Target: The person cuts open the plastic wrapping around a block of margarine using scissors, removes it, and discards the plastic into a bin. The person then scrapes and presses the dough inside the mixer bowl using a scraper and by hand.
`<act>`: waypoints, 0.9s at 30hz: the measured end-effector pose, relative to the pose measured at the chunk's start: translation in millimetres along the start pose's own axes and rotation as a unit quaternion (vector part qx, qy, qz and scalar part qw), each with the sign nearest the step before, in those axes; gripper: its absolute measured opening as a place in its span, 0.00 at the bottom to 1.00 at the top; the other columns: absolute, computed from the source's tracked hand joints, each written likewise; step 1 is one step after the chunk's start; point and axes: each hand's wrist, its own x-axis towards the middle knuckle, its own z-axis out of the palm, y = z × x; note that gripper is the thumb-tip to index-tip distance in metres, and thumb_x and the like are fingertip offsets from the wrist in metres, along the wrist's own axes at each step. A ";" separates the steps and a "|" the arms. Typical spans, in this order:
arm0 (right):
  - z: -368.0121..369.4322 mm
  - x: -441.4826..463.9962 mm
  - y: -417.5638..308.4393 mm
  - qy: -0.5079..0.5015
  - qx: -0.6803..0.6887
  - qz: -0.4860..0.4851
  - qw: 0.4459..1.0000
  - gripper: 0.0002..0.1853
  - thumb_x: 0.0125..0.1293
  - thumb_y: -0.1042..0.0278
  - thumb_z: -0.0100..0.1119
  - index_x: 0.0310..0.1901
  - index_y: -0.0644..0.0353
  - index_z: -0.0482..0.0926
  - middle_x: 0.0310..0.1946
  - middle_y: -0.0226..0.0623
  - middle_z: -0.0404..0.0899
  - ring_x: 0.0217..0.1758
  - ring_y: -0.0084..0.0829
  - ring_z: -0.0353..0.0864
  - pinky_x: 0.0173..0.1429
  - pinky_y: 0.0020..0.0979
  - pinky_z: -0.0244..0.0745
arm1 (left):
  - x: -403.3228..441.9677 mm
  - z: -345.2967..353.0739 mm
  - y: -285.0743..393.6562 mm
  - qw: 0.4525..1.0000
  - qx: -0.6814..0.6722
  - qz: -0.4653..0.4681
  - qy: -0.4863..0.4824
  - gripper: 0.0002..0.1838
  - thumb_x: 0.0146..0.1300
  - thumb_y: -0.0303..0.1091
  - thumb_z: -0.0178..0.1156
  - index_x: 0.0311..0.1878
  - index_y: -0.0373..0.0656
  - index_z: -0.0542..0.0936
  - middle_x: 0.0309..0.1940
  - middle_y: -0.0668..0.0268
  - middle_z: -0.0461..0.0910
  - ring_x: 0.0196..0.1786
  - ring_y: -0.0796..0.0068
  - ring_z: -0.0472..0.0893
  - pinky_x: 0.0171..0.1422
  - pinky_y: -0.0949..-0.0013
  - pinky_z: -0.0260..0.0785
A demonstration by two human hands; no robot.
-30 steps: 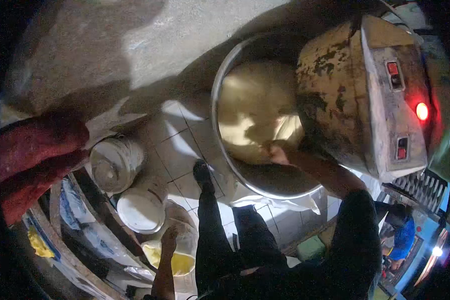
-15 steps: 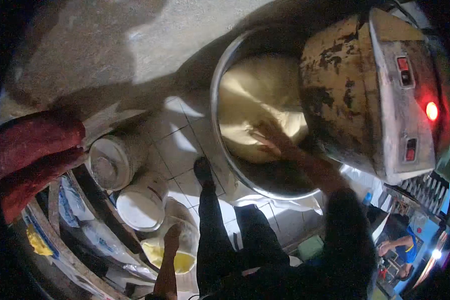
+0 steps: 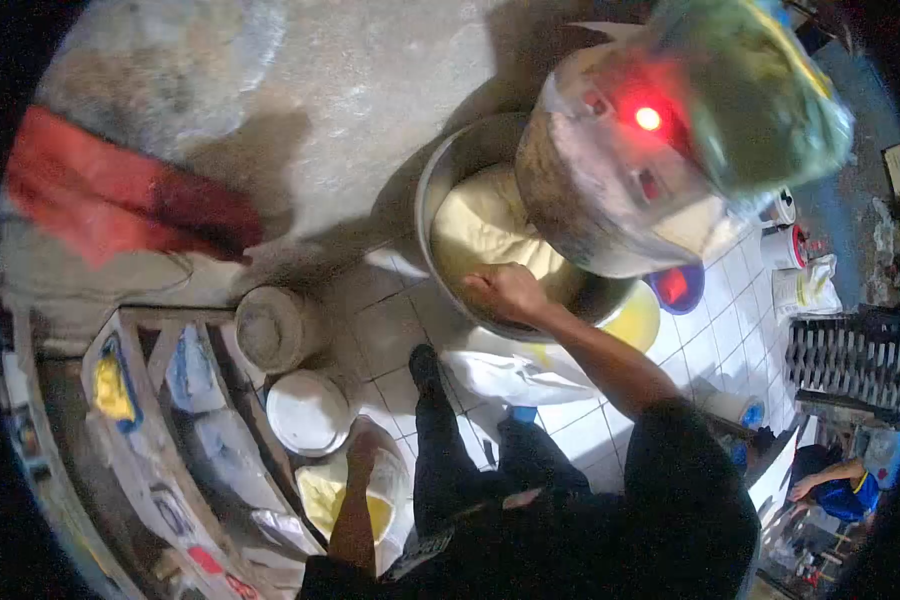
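A wide metal mixing bowl (image 3: 426, 205) holds a mass of pale dough (image 3: 485, 215). Above the bowl's near side, my right hand (image 3: 510, 292) is closed in a fist; whatever it holds, if anything, is hidden. Down at the left, my left hand (image 3: 364, 452) is closed on the far rim of a whitish tub (image 3: 397, 475), its fingertips hard to see. Inside that tub lies a yellow, soft-looking substance (image 3: 320, 500). The worn mixer head (image 3: 560, 190) overhangs the right part of the bowl and hides some dough.
A lidded white bucket (image 3: 308, 412) and another bucket (image 3: 270, 330) stand left of my legs. Wooden racking (image 3: 155, 470) holds bagged items. A red cloth (image 3: 120, 190) lies farther off. A purple basin (image 3: 678, 290) sits beyond the bowl. Another person (image 3: 838, 480) is at far right.
My right hand has gone from reaching spread into the dough to a fist above the bowl's near side. My left hand stays at the tub. The view has shifted, showing more floor at right.
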 end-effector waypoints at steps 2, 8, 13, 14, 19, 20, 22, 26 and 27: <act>-31.0 -77.6 -30.7 0.031 0.069 0.006 0.997 0.21 0.72 0.51 0.49 0.33 0.61 0.79 0.25 0.52 0.79 0.32 0.54 0.81 0.40 0.51 0.74 | -4.6 19.2 21.5 0.994 -0.076 -0.083 0.012 0.18 0.68 0.37 0.54 0.54 0.36 0.78 0.48 0.51 0.80 0.46 0.58 0.82 0.54 0.58 0.73; 30.1 -301.0 59.9 0.111 0.188 -0.019 0.976 0.14 0.68 0.66 0.56 0.53 0.59 0.76 0.35 0.46 0.82 0.41 0.46 0.83 0.45 0.41 0.79 | -73.4 86.2 140.6 0.909 -0.388 -0.156 0.003 0.19 0.67 0.44 0.60 0.56 0.44 0.77 0.44 0.69 0.81 0.42 0.75 0.79 0.43 0.70 0.70; 209.0 -518.6 350.1 -0.010 0.130 0.246 0.961 0.18 0.65 0.53 0.55 0.39 0.61 0.81 0.39 0.48 0.83 0.48 0.48 0.81 0.52 0.48 0.73 | -119.3 123.4 169.5 0.935 -0.312 -0.162 -0.047 0.21 0.63 0.42 0.64 0.56 0.44 0.77 0.44 0.67 0.81 0.41 0.74 0.80 0.41 0.68 0.72; 207.9 -570.0 367.0 -0.048 0.129 0.257 0.957 0.15 0.65 0.56 0.56 0.37 0.61 0.80 0.35 0.42 0.80 0.41 0.42 0.78 0.45 0.43 0.71 | -124.0 116.2 191.0 0.937 -0.294 -0.184 -0.031 0.19 0.64 0.42 0.62 0.52 0.41 0.79 0.38 0.65 0.82 0.37 0.73 0.81 0.41 0.68 0.73; 219.3 -680.5 373.9 0.042 0.469 0.294 0.832 0.08 0.65 0.64 0.59 0.33 0.59 0.78 0.23 0.26 0.74 0.22 0.22 0.72 0.25 0.28 0.68 | -127.4 100.8 222.8 0.917 -0.312 -0.247 -0.016 0.19 0.65 0.40 0.56 0.53 0.38 0.78 0.40 0.61 0.83 0.35 0.72 0.82 0.43 0.67 0.75; 234.6 -678.8 386.4 0.031 0.370 0.259 0.892 0.07 0.64 0.65 0.59 0.33 0.59 0.79 0.24 0.27 0.75 0.24 0.22 0.74 0.25 0.27 0.69 | -126.1 98.8 222.3 0.936 -0.263 -0.228 -0.051 0.20 0.66 0.41 0.55 0.55 0.38 0.77 0.43 0.61 0.82 0.38 0.71 0.82 0.43 0.67 0.75; 268.8 -677.0 405.3 0.063 0.267 0.167 0.947 0.07 0.64 0.65 0.60 0.35 0.59 0.81 0.26 0.29 0.79 0.26 0.22 0.76 0.27 0.27 0.71 | -124.4 93.8 244.1 0.939 -0.251 -0.224 -0.067 0.20 0.66 0.42 0.54 0.54 0.38 0.77 0.43 0.62 0.82 0.40 0.71 0.82 0.43 0.66 0.75; 218.9 -649.8 256.4 0.175 0.406 0.422 0.792 0.10 0.61 0.63 0.60 0.39 0.59 0.84 0.31 0.32 0.83 0.31 0.24 0.80 0.33 0.29 0.74 | -116.1 109.1 233.8 0.932 -0.296 -0.182 -0.106 0.19 0.66 0.45 0.56 0.51 0.39 0.78 0.41 0.63 0.82 0.41 0.71 0.81 0.44 0.67 0.74; 232.3 -649.9 249.9 0.181 0.411 0.371 0.813 0.12 0.62 0.62 0.59 0.40 0.60 0.84 0.31 0.33 0.84 0.30 0.24 0.80 0.33 0.30 0.73 | -123.3 104.9 244.6 0.932 -0.295 -0.179 -0.107 0.19 0.66 0.45 0.56 0.51 0.39 0.78 0.41 0.63 0.82 0.41 0.71 0.81 0.44 0.67 0.74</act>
